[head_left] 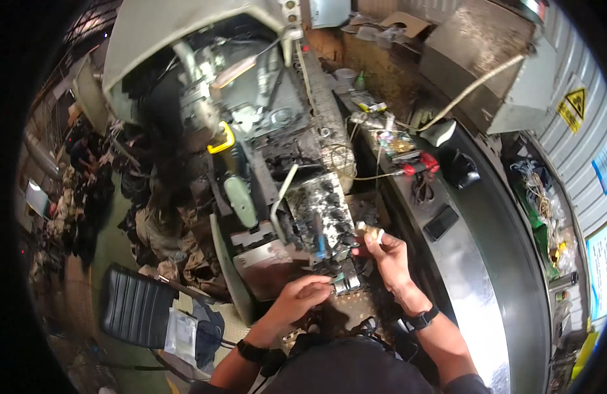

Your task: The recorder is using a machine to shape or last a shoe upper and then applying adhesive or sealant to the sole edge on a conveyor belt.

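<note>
My right hand [390,262] is closed, thumb and fingers pinching a small white-and-yellowish piece [369,231] just right of the machine's worn, black-smeared metal plate [330,205]. The piece is too small to name. To the left and nearer me, my left hand [302,295] has its fingers pressed together beside a shiny round metal part [347,277]. A bit of green shows at those fingertips, but what they hold cannot be made out. A blue upright part [320,243] stands on the machine in front of my hands.
A pale green lever handle [240,200] and a yellow handle [222,138] rise at the machine's left. On the right-hand metal bench [464,262] lie a dark phone [441,222] and a red-handled tool [421,164]. A black chair [136,307] stands at the lower left.
</note>
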